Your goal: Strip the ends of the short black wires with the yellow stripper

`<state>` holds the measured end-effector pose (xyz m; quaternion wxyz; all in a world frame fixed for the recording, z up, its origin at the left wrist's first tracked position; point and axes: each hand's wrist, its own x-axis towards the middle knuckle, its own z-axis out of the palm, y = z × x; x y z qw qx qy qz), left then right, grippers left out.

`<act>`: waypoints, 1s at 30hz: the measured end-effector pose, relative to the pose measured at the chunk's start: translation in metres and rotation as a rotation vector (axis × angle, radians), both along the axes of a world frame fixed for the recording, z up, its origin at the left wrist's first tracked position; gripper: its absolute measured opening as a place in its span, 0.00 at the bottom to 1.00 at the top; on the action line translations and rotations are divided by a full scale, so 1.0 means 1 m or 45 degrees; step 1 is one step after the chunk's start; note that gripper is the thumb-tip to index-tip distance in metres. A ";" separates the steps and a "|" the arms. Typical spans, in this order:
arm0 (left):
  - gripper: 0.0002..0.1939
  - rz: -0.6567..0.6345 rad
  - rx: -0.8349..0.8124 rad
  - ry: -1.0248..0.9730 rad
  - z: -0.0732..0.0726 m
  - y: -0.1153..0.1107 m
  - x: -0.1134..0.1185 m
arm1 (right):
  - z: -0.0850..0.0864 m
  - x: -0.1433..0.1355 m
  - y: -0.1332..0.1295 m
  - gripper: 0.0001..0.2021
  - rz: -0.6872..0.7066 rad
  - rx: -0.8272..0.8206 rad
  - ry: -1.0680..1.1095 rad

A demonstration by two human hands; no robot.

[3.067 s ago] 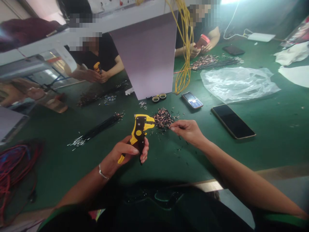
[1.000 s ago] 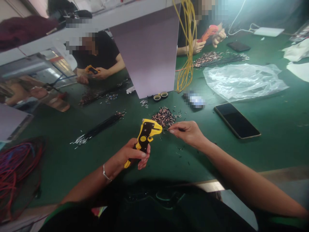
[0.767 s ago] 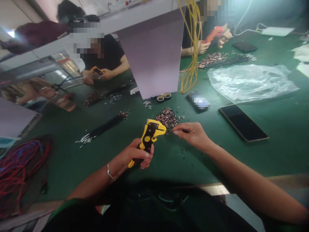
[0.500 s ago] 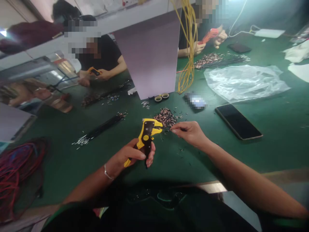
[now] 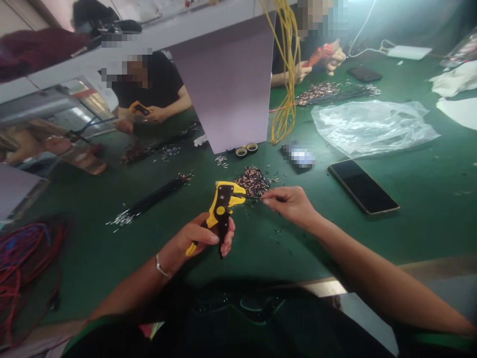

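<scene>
My left hand is wrapped round the handles of a yellow and black wire stripper, its jaws pointing right. Between thumb and fingers my right hand pinches a thin black wire, whose far end reaches the stripper's jaws. Whether the jaws grip the wire is too small to tell. Just behind the jaws lies a pile of short black wire bits with copper-coloured ends. To the left rests a bundle of black wires with bared tips.
A dark phone and a clear plastic bag lie to the right. Two tape rolls sit by the pale partition, near hanging yellow cables. Red and blue cables are coiled at left. Co-workers hold tools across the table.
The whole view has shifted slightly, so everything sits a little further left. Both hands keep their holds on the wire stripper and the wire, with little visible change between them.
</scene>
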<state>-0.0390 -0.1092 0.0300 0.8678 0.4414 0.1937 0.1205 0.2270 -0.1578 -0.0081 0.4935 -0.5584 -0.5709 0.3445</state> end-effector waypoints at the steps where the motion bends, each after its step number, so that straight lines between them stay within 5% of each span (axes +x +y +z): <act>1: 0.19 -0.005 -0.006 0.004 0.000 0.000 0.000 | 0.000 0.000 0.000 0.10 0.000 0.001 0.002; 30: 0.13 0.014 0.020 0.050 0.005 -0.005 0.002 | 0.000 0.000 -0.002 0.09 -0.003 0.013 0.041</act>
